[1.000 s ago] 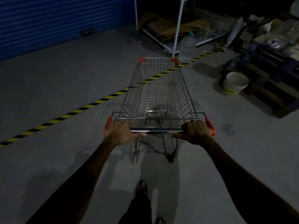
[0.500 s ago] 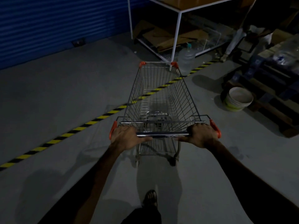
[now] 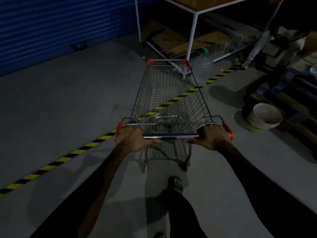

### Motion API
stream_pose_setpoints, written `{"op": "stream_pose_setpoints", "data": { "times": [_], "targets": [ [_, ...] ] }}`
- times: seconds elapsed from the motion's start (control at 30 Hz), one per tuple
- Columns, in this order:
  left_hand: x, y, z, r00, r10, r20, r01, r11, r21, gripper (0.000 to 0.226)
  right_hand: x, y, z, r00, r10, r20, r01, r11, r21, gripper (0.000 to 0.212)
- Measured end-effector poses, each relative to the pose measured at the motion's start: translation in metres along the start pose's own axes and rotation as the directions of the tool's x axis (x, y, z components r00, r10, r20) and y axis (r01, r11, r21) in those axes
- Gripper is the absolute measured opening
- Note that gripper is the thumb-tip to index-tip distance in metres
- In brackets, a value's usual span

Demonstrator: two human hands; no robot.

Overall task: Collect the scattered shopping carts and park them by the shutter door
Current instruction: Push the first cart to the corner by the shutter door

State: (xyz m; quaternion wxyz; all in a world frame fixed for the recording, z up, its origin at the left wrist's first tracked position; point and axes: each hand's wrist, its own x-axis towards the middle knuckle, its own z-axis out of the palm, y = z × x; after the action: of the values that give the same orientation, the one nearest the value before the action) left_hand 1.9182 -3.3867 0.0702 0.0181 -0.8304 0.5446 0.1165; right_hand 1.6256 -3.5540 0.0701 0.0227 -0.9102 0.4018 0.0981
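Cart point(image 3: 169, 100) at frame centre, astride floor stripe point(image 3: 72, 153); shutter point(image 3: 60, 28) upper left. My left hand point(image 3: 133, 139) and right hand point(image 3: 212, 137) both wrapped round handle bar point(image 3: 171, 135). Empty wire basket: judged light, rigid, free-rolling; steer from bar ends.

Shopping cart point(image 3: 169, 103): wire-mesh basket, orange corner caps, chrome handle bar point(image 3: 171, 135). Upright on grey concrete, straddling the yellow-black floor stripe point(image 3: 68, 156). Basket empty. Blue shutter door point(image 3: 60, 26): ribbed, closed, ahead and left, well apart from cart.
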Motion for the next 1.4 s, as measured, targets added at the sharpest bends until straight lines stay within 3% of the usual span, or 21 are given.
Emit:
{"op": "stream_pose_setpoints", "data": {
  "times": [0.2, 0.33, 0.73, 0.97, 1.07, 1.2, 1.4],
  "targets": [
    [0.107, 0.004, -0.025, 0.999, -0.038, 0.011, 0.038, 0.999, 0.024, 0.112, 0.106, 0.036, -0.023, 0.999, -0.033, -0.011, 0.033, 0.999, -0.006, 0.105],
    [0.176, 0.005, -0.037, 0.997, -0.07, 0.012, 0.07, 0.998, -0.003, 0.116, 0.167, 0.055, -0.047, 0.999, -0.018, 0.031, 0.02, 0.999, -0.041, 0.092],
    [0.356, 0.0, -0.067, 0.996, -0.046, -0.08, 0.044, 0.999, -0.03, 0.099, 0.354, 0.12, -0.071, 0.996, -0.093, -0.002, 0.093, 0.994, -0.052, 0.1],
    [0.48, -0.006, -0.082, 0.995, -0.079, -0.062, 0.077, 0.997, -0.029, 0.109, 0.466, 0.158, -0.085, 0.991, -0.106, -0.076, 0.104, 0.994, -0.041, 0.086],
    [0.534, -0.011, -0.094, 0.997, -0.064, -0.036, 0.062, 0.996, -0.059, 0.108, 0.517, 0.17, -0.096, 0.995, -0.096, -0.032, 0.096, 0.995, -0.005, 0.076],
    [0.594, -0.011, -0.111, 0.996, -0.056, -0.064, 0.054, 0.998, -0.031, 0.108, 0.584, 0.191, -0.103, 0.998, -0.06, -0.007, 0.06, 0.998, -0.027, 0.101],
    [0.678, -0.014, -0.132, 0.996, -0.056, -0.066, 0.056, 0.998, -0.005, 0.106, 0.668, 0.216, -0.12, 0.997, -0.031, 0.066, 0.034, 0.998, -0.045, 0.103]
  ]
}}
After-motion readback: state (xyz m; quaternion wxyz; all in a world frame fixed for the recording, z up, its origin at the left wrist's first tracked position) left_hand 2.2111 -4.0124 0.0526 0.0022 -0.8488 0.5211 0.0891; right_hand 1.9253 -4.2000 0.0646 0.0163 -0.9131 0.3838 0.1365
